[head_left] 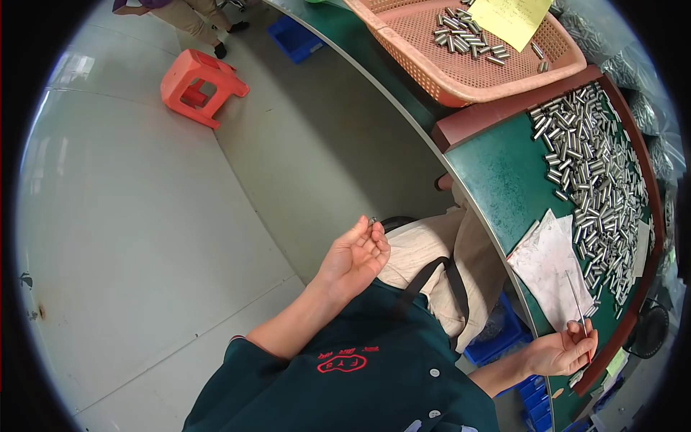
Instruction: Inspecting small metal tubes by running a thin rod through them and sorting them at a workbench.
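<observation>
My left hand (354, 261) is raised in front of my lap, palm up, its fingertips pinched around a small metal cylinder (372, 221), mostly hidden by the fingers. At the table's near right edge, my right hand (563, 351) grips a thin metal rod tool (576, 297) with a red end. The rod points away over a stained white cloth (545, 268) on the green tabletop (497, 169). Beyond the cloth lies a large heap of short shiny metal cylinders (594, 187).
A reddish-brown wooden border (504, 115) rims the work area. Past it stands a pink plastic basket (414, 61) holding some cylinders and a yellow paper (512, 18). Blue bins (497, 338) sit below the table. A red stool (198, 86) and another person (188, 21) are at the far left.
</observation>
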`<state>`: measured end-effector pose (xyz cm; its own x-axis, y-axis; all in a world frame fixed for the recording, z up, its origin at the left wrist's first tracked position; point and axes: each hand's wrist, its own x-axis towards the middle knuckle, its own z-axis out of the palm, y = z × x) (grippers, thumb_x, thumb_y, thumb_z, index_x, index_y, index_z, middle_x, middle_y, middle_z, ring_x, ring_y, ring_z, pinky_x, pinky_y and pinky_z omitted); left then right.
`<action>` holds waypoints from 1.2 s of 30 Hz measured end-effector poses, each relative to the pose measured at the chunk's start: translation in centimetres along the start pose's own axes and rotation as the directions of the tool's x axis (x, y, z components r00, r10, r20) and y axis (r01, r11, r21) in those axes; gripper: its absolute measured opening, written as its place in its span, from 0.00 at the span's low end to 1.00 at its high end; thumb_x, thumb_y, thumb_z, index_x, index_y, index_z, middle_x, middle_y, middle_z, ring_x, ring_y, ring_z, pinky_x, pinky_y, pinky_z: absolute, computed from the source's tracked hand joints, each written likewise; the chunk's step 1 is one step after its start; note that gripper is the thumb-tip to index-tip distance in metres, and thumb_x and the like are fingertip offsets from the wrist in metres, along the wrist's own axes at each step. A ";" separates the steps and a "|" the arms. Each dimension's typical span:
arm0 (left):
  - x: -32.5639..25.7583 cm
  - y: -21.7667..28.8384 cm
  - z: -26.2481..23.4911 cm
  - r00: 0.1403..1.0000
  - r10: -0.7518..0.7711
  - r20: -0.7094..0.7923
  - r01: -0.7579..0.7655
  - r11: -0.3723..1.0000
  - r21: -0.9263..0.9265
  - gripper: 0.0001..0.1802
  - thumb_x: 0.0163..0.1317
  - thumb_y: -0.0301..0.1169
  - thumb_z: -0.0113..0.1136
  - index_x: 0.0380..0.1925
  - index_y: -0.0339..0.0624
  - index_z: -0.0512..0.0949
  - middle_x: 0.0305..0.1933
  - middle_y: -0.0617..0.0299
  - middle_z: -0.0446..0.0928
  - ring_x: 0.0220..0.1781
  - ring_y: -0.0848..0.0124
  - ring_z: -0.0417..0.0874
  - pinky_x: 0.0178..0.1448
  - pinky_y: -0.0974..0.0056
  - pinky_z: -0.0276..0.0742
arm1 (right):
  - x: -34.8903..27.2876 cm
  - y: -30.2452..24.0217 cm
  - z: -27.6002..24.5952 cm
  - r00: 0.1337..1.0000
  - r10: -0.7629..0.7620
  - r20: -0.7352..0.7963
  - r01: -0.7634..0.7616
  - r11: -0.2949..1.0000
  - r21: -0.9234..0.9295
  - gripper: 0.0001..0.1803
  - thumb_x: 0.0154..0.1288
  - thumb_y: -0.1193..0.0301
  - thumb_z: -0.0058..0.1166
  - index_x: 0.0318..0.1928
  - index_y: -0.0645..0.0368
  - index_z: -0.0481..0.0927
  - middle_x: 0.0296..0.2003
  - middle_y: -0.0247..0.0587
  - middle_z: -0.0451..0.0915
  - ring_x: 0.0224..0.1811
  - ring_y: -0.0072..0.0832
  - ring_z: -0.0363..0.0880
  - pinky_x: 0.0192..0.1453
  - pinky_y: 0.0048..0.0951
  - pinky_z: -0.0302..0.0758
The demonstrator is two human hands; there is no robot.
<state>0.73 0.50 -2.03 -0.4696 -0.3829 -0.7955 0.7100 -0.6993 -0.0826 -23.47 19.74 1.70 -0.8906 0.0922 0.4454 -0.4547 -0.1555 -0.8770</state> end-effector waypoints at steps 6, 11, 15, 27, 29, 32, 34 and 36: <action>-0.4 -0.2 0.0 1.000 -0.005 0.008 0.005 1.000 0.003 0.07 0.56 0.29 0.55 0.27 0.39 0.69 0.30 0.62 0.70 0.32 0.75 0.71 0.42 0.70 0.69 | 0.1 0.0 -0.3 1.000 -0.008 0.010 0.008 1.000 -0.007 0.15 0.65 0.67 0.40 0.39 0.69 0.71 0.34 0.47 0.75 0.25 0.24 0.66 0.30 0.18 0.65; -0.4 -0.2 -0.3 0.999 -0.022 0.039 0.022 1.000 0.004 0.08 0.57 0.31 0.54 0.27 0.39 0.69 0.29 0.63 0.70 0.31 0.76 0.70 0.39 0.70 0.69 | 0.0 0.0 -0.5 1.000 0.002 0.010 -0.002 1.000 0.004 0.15 0.65 0.67 0.40 0.39 0.69 0.71 0.33 0.47 0.75 0.25 0.24 0.66 0.30 0.18 0.65; -0.2 -0.1 -0.1 0.999 -0.022 0.030 0.021 1.000 0.018 0.08 0.57 0.32 0.54 0.27 0.39 0.69 0.28 0.63 0.70 0.30 0.76 0.70 0.38 0.71 0.68 | -0.2 0.3 -0.2 1.000 0.007 0.006 -0.007 1.000 0.004 0.15 0.65 0.67 0.40 0.38 0.69 0.71 0.33 0.46 0.75 0.25 0.23 0.66 0.30 0.18 0.65; -1.0 -1.6 3.7 0.858 0.218 0.466 -0.475 0.682 0.555 0.05 0.59 0.27 0.51 0.32 0.38 0.69 0.36 0.54 0.73 0.36 0.71 0.73 0.44 0.70 0.71 | -0.2 0.0 0.2 0.997 0.069 -0.014 -0.069 0.996 0.049 0.10 0.65 0.70 0.40 0.37 0.66 0.70 0.30 0.45 0.74 0.21 0.20 0.66 0.30 0.15 0.65; -1.6 -2.6 5.8 0.722 0.302 0.622 -0.665 0.550 0.505 0.04 0.59 0.25 0.50 0.33 0.37 0.69 0.34 0.55 0.74 0.35 0.72 0.74 0.42 0.70 0.70 | 0.1 -0.7 0.0 0.996 0.079 -0.045 -0.076 0.995 0.059 0.10 0.65 0.71 0.40 0.36 0.66 0.70 0.30 0.45 0.74 0.21 0.20 0.66 0.30 0.15 0.65; -1.9 -3.5 8.2 0.606 0.330 0.724 -0.777 0.444 0.447 0.04 0.59 0.24 0.50 0.34 0.37 0.69 0.32 0.57 0.74 0.33 0.73 0.74 0.40 0.71 0.70 | 0.5 -0.9 -0.6 0.991 0.126 -0.043 -0.121 0.987 0.104 0.09 0.65 0.71 0.40 0.36 0.65 0.70 0.29 0.43 0.74 0.21 0.19 0.67 0.29 0.16 0.65; -2.2 -3.8 9.5 0.545 0.327 0.772 -0.817 0.415 0.401 0.04 0.59 0.25 0.50 0.35 0.38 0.70 0.31 0.57 0.75 0.32 0.74 0.74 0.39 0.71 0.70 | 0.6 -1.2 -0.9 0.976 0.219 -0.001 -0.216 0.965 0.146 0.09 0.65 0.71 0.40 0.36 0.64 0.70 0.29 0.43 0.73 0.20 0.19 0.67 0.28 0.15 0.65; -2.3 -3.7 10.7 0.576 0.314 0.755 -0.783 0.478 0.398 0.04 0.59 0.25 0.50 0.35 0.39 0.70 0.32 0.57 0.75 0.32 0.74 0.74 0.39 0.71 0.70 | 0.6 -1.6 -0.6 0.970 0.242 0.028 -0.244 0.958 0.151 0.08 0.65 0.71 0.40 0.36 0.64 0.69 0.29 0.42 0.73 0.20 0.19 0.67 0.26 0.15 0.65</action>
<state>-6.46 -2.55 6.51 -0.4433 -0.8958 -0.0313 0.4983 -0.2753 0.8221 -23.25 20.61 3.29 -0.9742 0.0244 0.2245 -0.2204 -0.3196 -0.9216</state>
